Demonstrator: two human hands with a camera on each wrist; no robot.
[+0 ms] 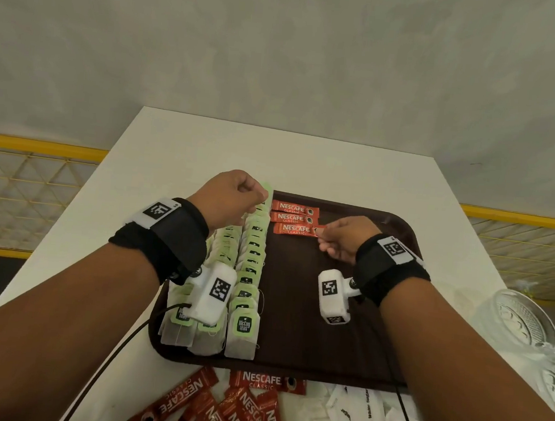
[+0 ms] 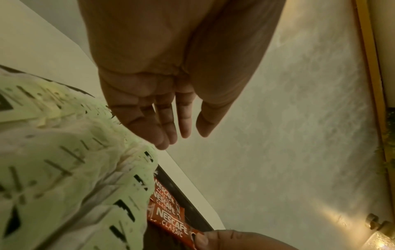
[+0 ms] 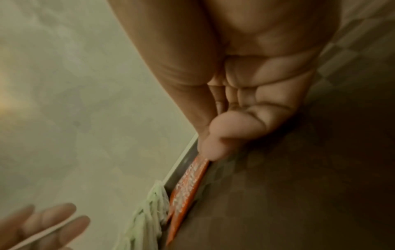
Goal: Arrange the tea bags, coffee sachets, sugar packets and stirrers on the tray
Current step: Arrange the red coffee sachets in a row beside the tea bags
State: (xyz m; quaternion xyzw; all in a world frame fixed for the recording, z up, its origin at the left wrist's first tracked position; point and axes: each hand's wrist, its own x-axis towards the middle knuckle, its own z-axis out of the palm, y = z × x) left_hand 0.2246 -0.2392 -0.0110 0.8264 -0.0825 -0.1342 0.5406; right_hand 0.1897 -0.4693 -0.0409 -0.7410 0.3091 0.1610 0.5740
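Third coffee sachet (image 1: 296,229) is pinched at its right end by right hand (image 1: 347,237) w/ thumb & fingertips on tray (image 1: 325,347); left hand (image 2: 162,108), seemingly fisted in head view, is shown relaxed-open, holding nothing, by left wrist cam.

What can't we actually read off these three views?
- Stirrers: none seen in any view.
- Left tea bag rows: head view, partly hidden by the left hand and wrist camera.
- Sugar packets: cut off by the bottom edge, print unreadable.
- Right hand grip on the coffee sachet: right wrist view, blurred.
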